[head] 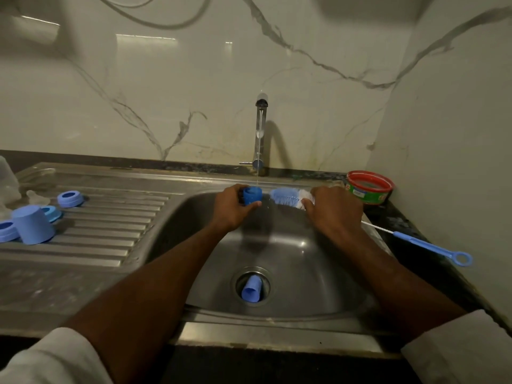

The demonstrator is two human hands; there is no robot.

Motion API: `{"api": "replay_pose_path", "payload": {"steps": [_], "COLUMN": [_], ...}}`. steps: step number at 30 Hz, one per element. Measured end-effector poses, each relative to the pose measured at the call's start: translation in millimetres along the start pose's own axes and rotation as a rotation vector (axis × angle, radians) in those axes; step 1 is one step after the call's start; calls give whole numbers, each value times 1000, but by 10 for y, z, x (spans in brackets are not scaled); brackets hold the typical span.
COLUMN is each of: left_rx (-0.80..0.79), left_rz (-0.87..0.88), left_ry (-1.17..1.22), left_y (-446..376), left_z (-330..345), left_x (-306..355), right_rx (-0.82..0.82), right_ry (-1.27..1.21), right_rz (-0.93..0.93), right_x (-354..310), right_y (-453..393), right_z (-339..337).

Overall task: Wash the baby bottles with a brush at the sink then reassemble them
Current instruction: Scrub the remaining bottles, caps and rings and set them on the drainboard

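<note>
While a thin stream of water (258, 151) runs from the chrome pillar tap (260, 134), both hands work over the far side of the stainless steel sink basin (304, 261). Left hand (231, 207) grips a small blue plastic bottle part (252, 195), fingers curled round it and thumb laid along its near edge, directly under the stream. Right hand (333, 210) holds the blue-and-white bristled bottle brush (289, 198) by its near end, fingers curled over it, thumb pressed toward the white bristles; the bristle head lies just beside the held part, whether touching cannot be told. One blue plastic cap (251, 289) lies tilted in the drain opening. On the ribbed steel drainboard (116, 217) to the left rest an upturned blue plastic cup-shaped cover (33, 224) and three blue screw rings (70, 198), with clear parts at the far left edge. A thin blue-handled nipple brush (421, 243) lies on the dark counter at right, near a red-rimmed round tub (370, 187).
</note>
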State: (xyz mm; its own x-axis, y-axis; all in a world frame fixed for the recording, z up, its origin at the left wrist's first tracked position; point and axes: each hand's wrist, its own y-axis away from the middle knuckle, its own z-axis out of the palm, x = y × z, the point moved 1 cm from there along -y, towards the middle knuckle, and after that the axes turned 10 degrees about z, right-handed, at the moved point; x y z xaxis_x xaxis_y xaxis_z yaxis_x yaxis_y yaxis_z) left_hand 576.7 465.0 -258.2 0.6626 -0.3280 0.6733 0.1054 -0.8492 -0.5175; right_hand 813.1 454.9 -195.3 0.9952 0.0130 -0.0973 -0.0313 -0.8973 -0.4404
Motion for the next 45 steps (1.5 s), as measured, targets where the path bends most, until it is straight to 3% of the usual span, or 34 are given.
{"api": "replay_pose_path", "payload": {"steps": [5, 11, 14, 18, 21, 24, 27, 30, 33, 37, 40, 43, 45], "left_rx": [-26, 59, -37, 26, -77, 14, -58, 20, -62, 50, -68, 25, -46], "left_rz": [33, 56, -8, -5, -2, -5, 11, 13, -9, -16, -22, -20, -13], "left_ry": [-3, 2, -30, -4, -61, -23, -65, -39, -70, -21, -87, -15, -40], "left_y": [26, 9, 47, 45, 70, 52, 40, 29, 36, 26, 47, 20, 35], "left_z": [27, -16, 4, 18, 59, 51, 51, 36, 46, 11, 49, 51, 65], "left_x": [45, 105, 59, 35, 27, 28, 43, 30, 26, 24, 22, 10, 24], "right_rx": [-30, -65, -86, -96, -103, -101, -92, -85, -92, -95, -116, -117, -120], "right_ry": [45, 27, 31, 33, 44, 34, 12, 9, 5, 24, 21, 16, 3], "right_rz": [-31, -31, -29, -46, -47, -56, -56, -65, -65, -71, -63, -64, -60], "right_x": [14, 23, 24, 17, 16, 17, 26, 14, 24, 14, 11, 8, 26], "right_y": [2, -4, -11, -21, -7, -8, 4, -1, 8, -2, 14, 0, 3], "right_z": [30, 77, 109, 119, 124, 120, 111, 114, 111, 91, 91, 100, 110]}}
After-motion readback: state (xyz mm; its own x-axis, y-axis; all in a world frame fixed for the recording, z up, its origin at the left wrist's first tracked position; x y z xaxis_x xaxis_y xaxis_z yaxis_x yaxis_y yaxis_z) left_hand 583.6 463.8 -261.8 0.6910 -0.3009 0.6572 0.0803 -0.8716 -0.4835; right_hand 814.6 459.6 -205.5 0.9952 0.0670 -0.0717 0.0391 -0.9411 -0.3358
